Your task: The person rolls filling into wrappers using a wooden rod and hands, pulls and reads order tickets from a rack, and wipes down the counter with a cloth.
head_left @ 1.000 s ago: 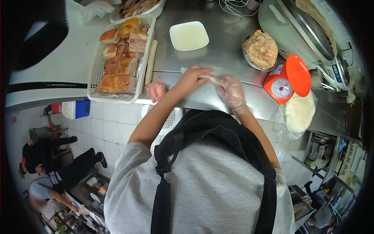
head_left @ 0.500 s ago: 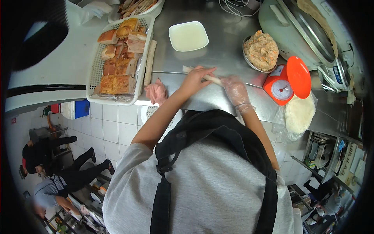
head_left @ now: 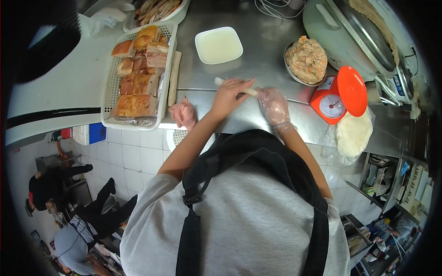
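Observation:
A slim, pale rolled-up spring roll [head_left: 250,92] lies slantwise over the steel counter [head_left: 202,99], close to its front edge. My bare left hand [head_left: 229,97] is curled over its left part, and the roll's tip pokes out beyond the fingers. At the other end, my right hand [head_left: 275,108], in a clear plastic glove, closes round the roll and hides that end. Above them stands a white square dish [head_left: 218,45] of pale liquid. A bowl heaped with orange-flecked filling [head_left: 306,60] is to the right.
A red kitchen scale [head_left: 332,106] and a stack of pale round wrappers [head_left: 354,135] on plastic sit at right. On the left are a white basket [head_left: 161,99] of browned meat slabs and a crumpled pink glove [head_left: 183,114]. A large lidded pot [head_left: 329,39] fills the back right.
Both hands stay on the roll; the left fingers have spread further over it, and less of it shows between the hands. The whole view has shifted slightly.

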`<state>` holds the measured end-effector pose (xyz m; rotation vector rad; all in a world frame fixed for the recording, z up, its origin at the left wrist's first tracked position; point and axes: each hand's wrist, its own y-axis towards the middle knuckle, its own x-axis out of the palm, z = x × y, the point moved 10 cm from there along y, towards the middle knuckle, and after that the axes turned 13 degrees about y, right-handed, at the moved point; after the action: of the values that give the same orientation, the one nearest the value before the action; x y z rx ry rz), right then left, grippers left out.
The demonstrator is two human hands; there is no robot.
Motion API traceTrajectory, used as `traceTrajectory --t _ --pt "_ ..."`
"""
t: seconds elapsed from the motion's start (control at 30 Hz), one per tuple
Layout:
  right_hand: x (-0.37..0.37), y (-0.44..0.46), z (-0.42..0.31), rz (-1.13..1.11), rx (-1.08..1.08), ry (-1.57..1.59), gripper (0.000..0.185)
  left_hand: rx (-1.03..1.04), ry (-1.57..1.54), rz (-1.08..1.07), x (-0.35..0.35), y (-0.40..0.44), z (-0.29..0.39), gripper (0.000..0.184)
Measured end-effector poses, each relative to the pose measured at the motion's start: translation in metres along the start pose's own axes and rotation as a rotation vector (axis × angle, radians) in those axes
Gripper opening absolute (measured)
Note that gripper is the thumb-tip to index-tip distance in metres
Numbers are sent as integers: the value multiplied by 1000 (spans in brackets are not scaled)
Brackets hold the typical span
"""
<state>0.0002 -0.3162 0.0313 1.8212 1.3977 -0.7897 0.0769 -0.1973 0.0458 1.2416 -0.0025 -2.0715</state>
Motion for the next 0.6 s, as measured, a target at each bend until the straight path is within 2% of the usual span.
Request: traceTrajectory --t 0.1,0.2,0.4,0.5,0.6 --pt "-20 5 -13 133 -111 -25 25 -10 20 -2 11 0 -4 56" --pt "-36 1 -26 208 -209 103 27 -35 7 -2 15 -2 -9 53" --pt "-18 2 -10 132 -240 105 31 42 50 -69 21 13 -13 50" --pt "-17 -3 7 54 -100 -70 36 70 42 -116 24 18 -18 50" --pt "-35 -15 29 -57 28 48 38 71 31 -184 33 22 -26 50"
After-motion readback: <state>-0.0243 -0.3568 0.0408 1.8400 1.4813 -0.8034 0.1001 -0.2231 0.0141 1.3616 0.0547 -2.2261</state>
